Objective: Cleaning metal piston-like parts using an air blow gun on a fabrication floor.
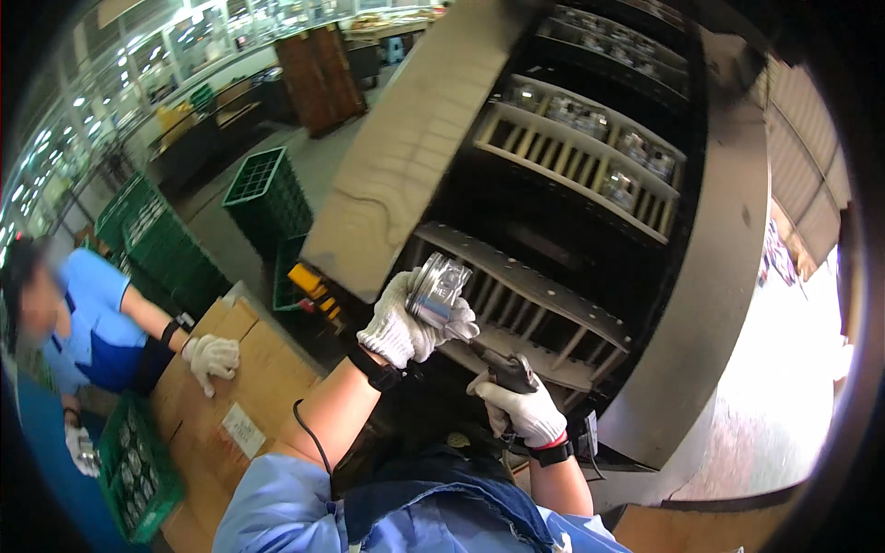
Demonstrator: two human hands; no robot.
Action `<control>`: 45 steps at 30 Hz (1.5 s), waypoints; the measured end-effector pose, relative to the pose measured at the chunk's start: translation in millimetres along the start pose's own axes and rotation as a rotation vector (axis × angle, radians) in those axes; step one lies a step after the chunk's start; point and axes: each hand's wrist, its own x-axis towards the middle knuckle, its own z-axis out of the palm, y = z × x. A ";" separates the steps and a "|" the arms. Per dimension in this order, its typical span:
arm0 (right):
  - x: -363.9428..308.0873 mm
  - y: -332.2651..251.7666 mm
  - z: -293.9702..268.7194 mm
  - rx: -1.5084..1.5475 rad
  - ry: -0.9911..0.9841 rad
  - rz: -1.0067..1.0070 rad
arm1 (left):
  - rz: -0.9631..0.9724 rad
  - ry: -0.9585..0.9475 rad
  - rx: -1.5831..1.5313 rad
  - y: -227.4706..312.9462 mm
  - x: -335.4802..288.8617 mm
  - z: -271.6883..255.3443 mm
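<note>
My left hand, in a white knitted glove, is closed around a shiny metal piston and holds it up before the machine opening. Lower and to the right, my right hand, gloved too, grips a dark air blow gun. Its front end points up and left toward the piston, with a small gap between them. Just beyond both hands is a slatted metal rack inside the machine. A higher slatted shelf carries several shiny pistons.
A co-worker in blue stands at the left, one gloved hand on a cardboard-covered table. Near them sits a green crate of metal parts. Green crates are stacked beyond. Metal side panels flank the machine opening; a yellow fitting juts out.
</note>
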 end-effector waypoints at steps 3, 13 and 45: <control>5.4 12.3 5.8 0.091 -0.131 0.099 | 0.090 -0.022 -0.071 21.8 -34.3 -26.5; 24.2 4.7 84.7 -0.373 -0.392 0.277 | 0.976 0.589 0.916 67.6 -172.7 -158.7; -94.8 -61.8 -163.8 0.105 0.843 -0.164 | 0.713 0.150 2.592 -75.4 215.7 242.0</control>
